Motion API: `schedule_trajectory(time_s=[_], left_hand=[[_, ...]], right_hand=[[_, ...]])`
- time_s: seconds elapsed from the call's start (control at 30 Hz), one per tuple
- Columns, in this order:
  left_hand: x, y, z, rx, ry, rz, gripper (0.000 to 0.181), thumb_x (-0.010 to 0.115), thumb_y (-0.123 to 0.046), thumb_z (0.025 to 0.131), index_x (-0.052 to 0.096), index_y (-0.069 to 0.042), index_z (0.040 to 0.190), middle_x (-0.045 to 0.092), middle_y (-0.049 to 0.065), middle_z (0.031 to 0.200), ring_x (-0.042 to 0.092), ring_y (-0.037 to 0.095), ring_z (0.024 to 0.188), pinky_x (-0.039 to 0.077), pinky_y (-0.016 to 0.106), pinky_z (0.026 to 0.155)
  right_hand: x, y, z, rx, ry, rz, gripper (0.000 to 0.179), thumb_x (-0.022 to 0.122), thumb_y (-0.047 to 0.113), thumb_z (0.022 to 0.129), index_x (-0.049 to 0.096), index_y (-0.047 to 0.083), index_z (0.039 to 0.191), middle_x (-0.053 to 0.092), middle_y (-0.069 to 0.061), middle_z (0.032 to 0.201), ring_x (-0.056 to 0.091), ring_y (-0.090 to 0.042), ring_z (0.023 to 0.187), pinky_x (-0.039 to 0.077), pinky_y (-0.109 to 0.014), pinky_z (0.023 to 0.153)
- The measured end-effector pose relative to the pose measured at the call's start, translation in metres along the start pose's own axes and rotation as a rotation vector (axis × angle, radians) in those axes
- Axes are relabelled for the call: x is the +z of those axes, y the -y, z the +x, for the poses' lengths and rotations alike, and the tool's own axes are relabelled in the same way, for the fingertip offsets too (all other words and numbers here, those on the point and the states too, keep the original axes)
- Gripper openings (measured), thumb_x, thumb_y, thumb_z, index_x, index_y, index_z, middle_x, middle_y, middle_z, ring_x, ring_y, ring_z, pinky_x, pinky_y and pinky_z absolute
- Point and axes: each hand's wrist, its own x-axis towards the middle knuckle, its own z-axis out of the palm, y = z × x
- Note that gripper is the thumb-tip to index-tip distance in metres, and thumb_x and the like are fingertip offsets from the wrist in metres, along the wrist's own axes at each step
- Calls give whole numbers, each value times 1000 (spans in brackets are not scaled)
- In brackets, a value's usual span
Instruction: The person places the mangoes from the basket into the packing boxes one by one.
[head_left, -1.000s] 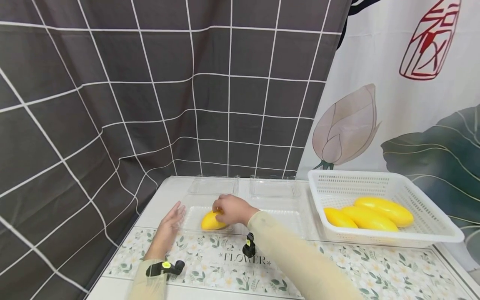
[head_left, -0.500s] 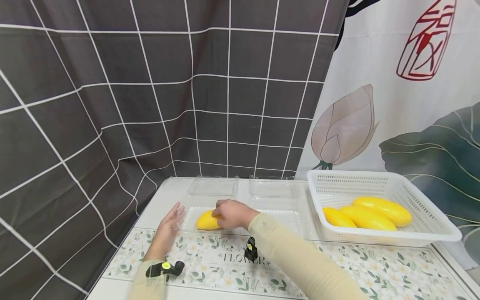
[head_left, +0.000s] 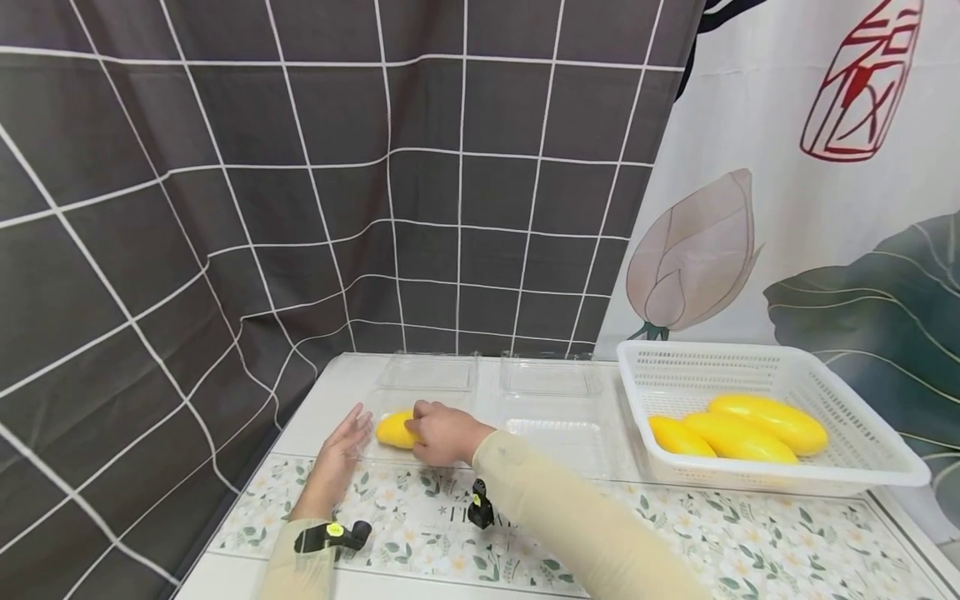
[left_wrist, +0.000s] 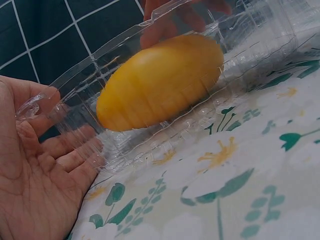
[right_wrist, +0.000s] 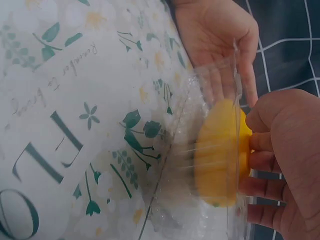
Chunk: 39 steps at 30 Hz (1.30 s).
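Note:
A yellow mango (head_left: pixel 396 429) lies inside a clear plastic clamshell box (left_wrist: pixel 117 157), toward the box's left end. My right hand (head_left: pixel 448 433) holds the mango at its right end; in the right wrist view its fingertips (right_wrist: pixel 261 161) meet the fruit from the lid side, partly behind the box's clear rim. At the left end of the box, my left hand (head_left: pixel 336 457) rests against the clear wall with its palm turned in and its fingers extended. The left wrist view shows the mango (left_wrist: pixel 160 82) whole, tilted through the plastic.
A second clear box (head_left: pixel 555 433) stands to the right, its lid (head_left: pixel 551 377) laid back. On the far right a white perforated basket (head_left: pixel 892 467) holds three more yellow mangoes (head_left: pixel 738 437). A floral mat (head_left: pixel 397 533) covers the table's front. Gridded dark cloth (head_left: pixel 420 250) hangs behind.
The mango has shifted left within the box, and my right hand has moved left with it. My left hand has stayed at the box's left end.

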Motion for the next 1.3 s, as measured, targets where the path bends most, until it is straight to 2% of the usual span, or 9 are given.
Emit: schedule_trajectory(time_s=[0.2, 0.4, 0.7, 0.9, 1.13, 1.3], left_hand=[[1, 0, 0, 6, 3, -1, 63, 41, -11, 107, 13, -10, 163, 15, 21, 167, 16, 37, 154, 8, 46, 127], [0, 0, 1, -16, 0, 25, 62, 39, -13, 108, 13, -13, 164, 14, 18, 168, 15, 36, 154, 7, 47, 127], [1, 1, 0, -17, 8, 23, 64, 39, -11, 107, 11, -13, 164, 14, 18, 168, 13, 35, 154, 8, 46, 127], [2, 0, 0, -10, 6, 29, 63, 39, -12, 107, 12, -13, 164, 15, 18, 168, 13, 36, 154, 4, 50, 127], [2, 0, 1, -3, 11, 38, 61, 37, -13, 107, 12, -13, 164, 15, 19, 167, 13, 37, 154, 3, 51, 126], [0, 0, 2, -18, 3, 42, 62, 38, -13, 107, 13, -14, 164, 15, 17, 168, 14, 35, 154, 4, 49, 127]], right_hand=[[2, 1, 3, 57, 5, -23, 49, 54, 30, 99, 56, 14, 146, 55, 0, 118, 56, -11, 99, 54, -24, 90], [4, 2, 6, 84, 2, -22, 53, 54, 34, 100, 53, 14, 149, 54, -1, 122, 55, -12, 99, 53, -26, 92], [8, 7, 9, 110, -15, 39, 55, 55, 35, 99, 52, 12, 149, 54, -4, 129, 53, -17, 108, 49, -29, 99], [10, 8, 11, 127, -3, 76, 56, 54, 37, 100, 49, 13, 151, 50, -6, 133, 53, -17, 107, 51, -28, 96], [13, 9, 13, 156, 22, 113, 59, 55, 40, 101, 44, 18, 155, 42, -7, 149, 51, -22, 124, 49, -33, 104], [14, 12, 15, 169, 30, 175, 61, 56, 42, 100, 44, 20, 155, 38, -6, 154, 49, -23, 128, 49, -35, 106]])
